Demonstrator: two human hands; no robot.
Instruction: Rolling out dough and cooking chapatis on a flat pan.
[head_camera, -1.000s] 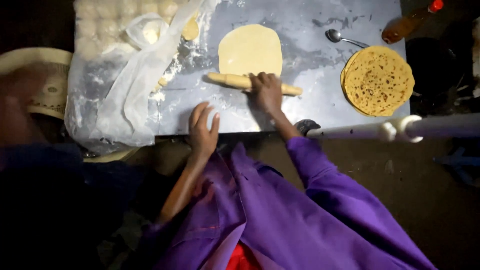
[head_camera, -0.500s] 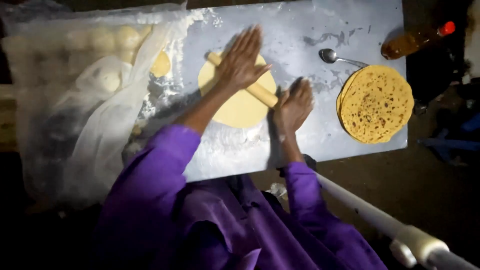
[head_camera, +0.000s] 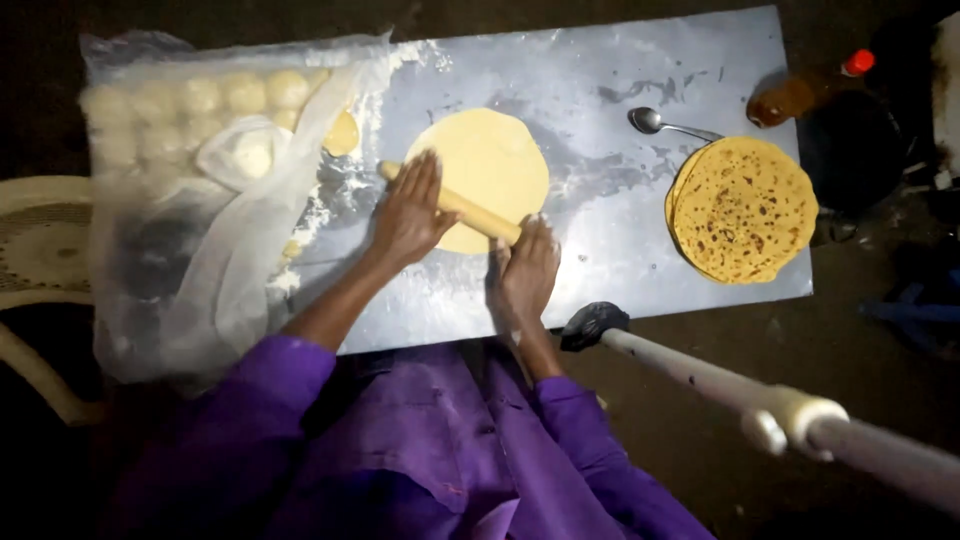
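Head view: both hands flat on a rolling pin laid over a dough round.

Left hand (head_camera: 410, 212), fingers spread, presses palm-down on the wooden rolling pin (head_camera: 466, 209); right hand (head_camera: 528, 272), fingers together, covers its lower end. The pin crosses the pale dough round (head_camera: 492, 158) on the floured metal sheet (head_camera: 620, 200). At three o'clock: stacked cooked flatbreads (head_camera: 743, 208); spoon (head_camera: 662, 124) at two. At nine: plastic-covered dough balls (head_camera: 190, 105).

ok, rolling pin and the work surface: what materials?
Rolling pin: looks like pale unfinished wood, matte, no shine. Work surface: likely sheet metal, grey with dull sheen and a thin straight edge, dusted with flour; laminate can't be ruled out.
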